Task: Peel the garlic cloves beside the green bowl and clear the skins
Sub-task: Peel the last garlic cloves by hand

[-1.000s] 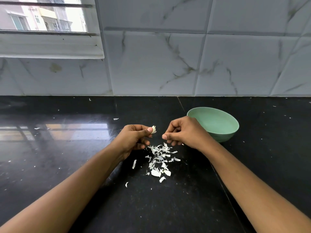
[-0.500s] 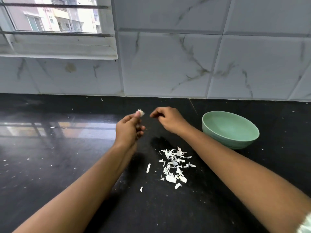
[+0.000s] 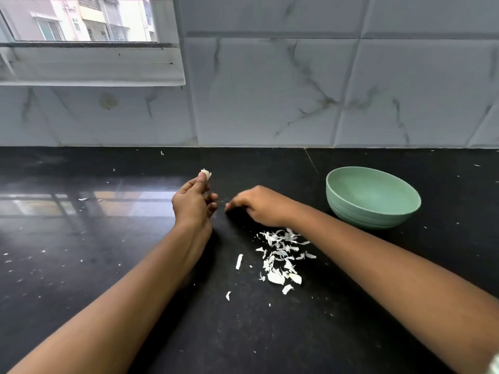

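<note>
My left hand (image 3: 193, 203) is raised above the black counter and pinches a small white garlic clove (image 3: 206, 174) at its fingertips. My right hand (image 3: 260, 207) hovers low just right of it, fingers curled downward; I see nothing in them. A pile of white garlic skins (image 3: 280, 256) lies on the counter below my right wrist. A few stray skins (image 3: 239, 261) lie left of the pile. The green bowl (image 3: 372, 197) stands to the right and looks empty.
The black counter (image 3: 81, 265) runs to a marbled white tile wall (image 3: 297, 90) at the back. Tiny white flecks are scattered over the counter. A window sill (image 3: 89, 66) sits at the upper left.
My left hand has lifted the clove higher. My right hand has dropped lower and drawn apart from the clove. The view has shifted, so the bowl sits further right.
</note>
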